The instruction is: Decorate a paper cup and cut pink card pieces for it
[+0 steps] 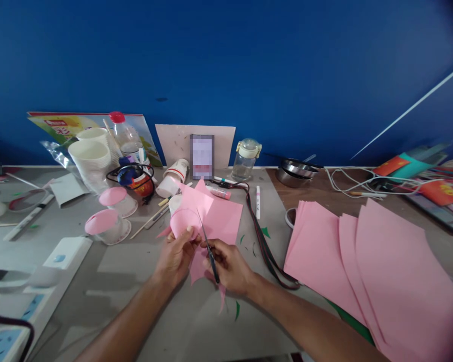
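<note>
Blue wall (226, 60) behind, grey table (143, 261) below, crowded with craft clutter. Near the middle, left hand (177, 256) clenched around a cup wrapped in pink paper (184, 221), thumb pressed on its rim, cut points of paper fanning out beyond it. Right hand (230, 266) just beside, closed on the handles of small scissors (208, 249). Blades running up and slightly left from that grip, tips touching the wrapped cup at its right edge; long axis of the scissors nearly upright in the view, crossing the paper. Cup lying up and left of the scissor grip, closer to the left hand, which holds it. Off to the right, well apart, a fan of pink sheets (362, 261) overlapping on the table. Further left, two clear cups with pink lids (111, 218), a stack of white cups (90, 158), a bottle with a red cap (123, 133). Behind the hands, a phone (202, 157) propped upright, a glass jar (245, 160), and a dark cable (264, 246) trailing toward the sheets.
</note>
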Motion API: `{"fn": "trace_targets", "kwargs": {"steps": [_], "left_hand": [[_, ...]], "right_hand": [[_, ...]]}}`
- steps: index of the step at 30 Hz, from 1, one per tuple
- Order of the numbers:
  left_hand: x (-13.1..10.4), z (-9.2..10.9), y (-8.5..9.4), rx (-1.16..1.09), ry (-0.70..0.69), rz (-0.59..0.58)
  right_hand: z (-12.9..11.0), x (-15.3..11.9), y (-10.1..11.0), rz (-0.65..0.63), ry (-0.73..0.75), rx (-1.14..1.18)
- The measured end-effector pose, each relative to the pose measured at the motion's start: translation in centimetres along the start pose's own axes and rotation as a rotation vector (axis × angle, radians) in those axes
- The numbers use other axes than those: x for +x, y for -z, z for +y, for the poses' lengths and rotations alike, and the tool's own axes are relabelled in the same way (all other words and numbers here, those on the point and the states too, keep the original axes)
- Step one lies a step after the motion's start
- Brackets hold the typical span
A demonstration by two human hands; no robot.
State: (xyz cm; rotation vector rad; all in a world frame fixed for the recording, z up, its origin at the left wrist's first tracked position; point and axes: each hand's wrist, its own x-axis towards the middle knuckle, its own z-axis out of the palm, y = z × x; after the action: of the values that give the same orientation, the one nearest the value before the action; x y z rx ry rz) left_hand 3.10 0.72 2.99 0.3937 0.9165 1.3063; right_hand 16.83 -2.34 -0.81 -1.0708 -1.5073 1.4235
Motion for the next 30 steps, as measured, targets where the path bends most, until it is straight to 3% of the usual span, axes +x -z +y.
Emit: {"fn": "trace_targets", "kwargs": {"steps": [11, 21, 30], "left_hand": [[0.32, -0.03, 0.60, -0.056, 0.026, -0.029], [0.29, -0.40, 0.59, -0.060, 0.062, -0.052], [0.23, -0.43, 0.06, -0.051, 0.029, -0.016]], "right_hand": [[0.08, -0.10, -0.08, 0.020, 0.055, -0.217], [-0.41, 0.25, -0.30, 0.034, 0.024, -0.002], [-0.34, 0.31, -0.26, 0.050, 0.011, 0.025]]}}
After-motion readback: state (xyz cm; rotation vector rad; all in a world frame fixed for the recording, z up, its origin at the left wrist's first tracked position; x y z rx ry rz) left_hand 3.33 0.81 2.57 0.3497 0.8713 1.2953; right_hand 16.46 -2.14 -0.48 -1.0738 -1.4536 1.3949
